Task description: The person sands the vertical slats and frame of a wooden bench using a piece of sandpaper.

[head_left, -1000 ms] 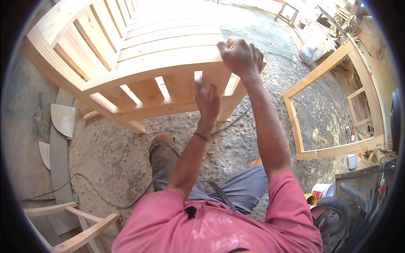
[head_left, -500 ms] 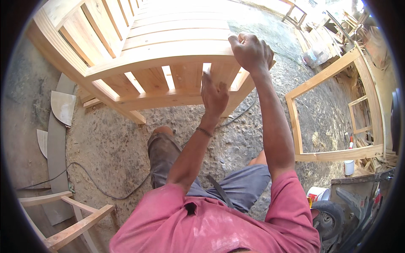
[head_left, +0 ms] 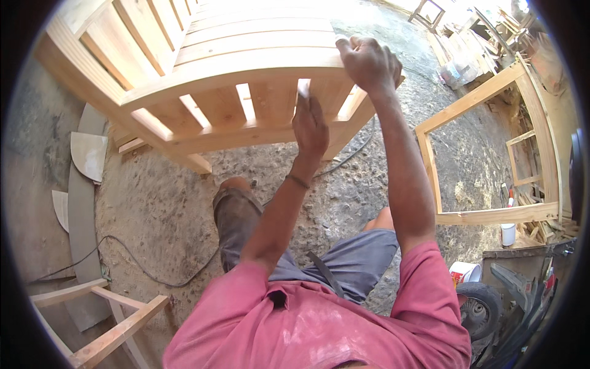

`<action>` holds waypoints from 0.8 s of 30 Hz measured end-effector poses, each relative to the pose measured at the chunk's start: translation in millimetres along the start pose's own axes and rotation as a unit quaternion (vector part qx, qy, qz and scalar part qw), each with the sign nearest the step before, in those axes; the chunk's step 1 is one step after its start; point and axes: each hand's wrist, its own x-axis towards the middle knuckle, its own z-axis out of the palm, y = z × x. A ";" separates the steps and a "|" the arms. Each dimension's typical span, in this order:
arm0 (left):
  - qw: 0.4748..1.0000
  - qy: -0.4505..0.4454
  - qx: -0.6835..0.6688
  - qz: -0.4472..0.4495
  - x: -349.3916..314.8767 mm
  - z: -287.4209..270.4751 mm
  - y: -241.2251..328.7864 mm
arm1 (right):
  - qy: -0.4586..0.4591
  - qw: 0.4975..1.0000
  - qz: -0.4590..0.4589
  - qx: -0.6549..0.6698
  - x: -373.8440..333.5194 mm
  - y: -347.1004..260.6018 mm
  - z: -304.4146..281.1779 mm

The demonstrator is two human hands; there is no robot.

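A pale wooden slatted bench (head_left: 233, 77) takes up the upper left, its end panel of upright slats facing me. My right hand (head_left: 372, 64) is curled closed over the right end of the panel's curved top rail. Lower down, my left hand (head_left: 311, 126) is at the slats, beside a narrow gap. Its fingers point upward and are pressed together, with a pale patch at their tips. Whether that patch is a small held piece or just light in the gap, I cannot make out.
A rectangular wooden frame (head_left: 498, 218) stands at the right, near scrap wood and a white cup (head_left: 507, 234). At lower right are a white bucket (head_left: 465, 272) and a wheel (head_left: 479, 310). A dark cable (head_left: 144, 270) crosses the dusty floor. Another wooden frame (head_left: 120, 326) sits lower left.
My left hand has moved slightly up along the slats, its fingers now straighter and closer together. My right hand stays on the top rail. The view has shifted slightly.
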 end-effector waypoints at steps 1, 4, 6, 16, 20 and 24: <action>0.998 -0.028 -0.040 -0.035 -0.2 -2.9 -0.1 | -0.007 1.000 0.005 0.000 0.2 2.4 -1.9; 0.998 -0.001 0.043 0.038 -1.5 2.1 -0.9 | 0.014 1.000 0.003 0.014 -2.7 4.1 3.2; 0.999 0.003 0.036 -0.013 -16.2 -2.1 -18.1 | 0.038 0.999 -0.001 0.000 -6.7 -3.3 4.6; 0.994 -0.094 -0.061 0.014 -88.6 16.4 9.8 | -0.042 0.999 -0.012 -0.005 -1.0 3.2 -5.9; 0.992 -0.096 -0.085 -0.001 -69.4 51.8 21.3 | -0.022 1.000 -0.016 0.000 0.4 5.3 -1.0; 0.985 -0.021 -0.062 0.158 -42.1 79.1 20.9 | -0.014 1.000 -0.012 0.004 0.0 4.8 -0.8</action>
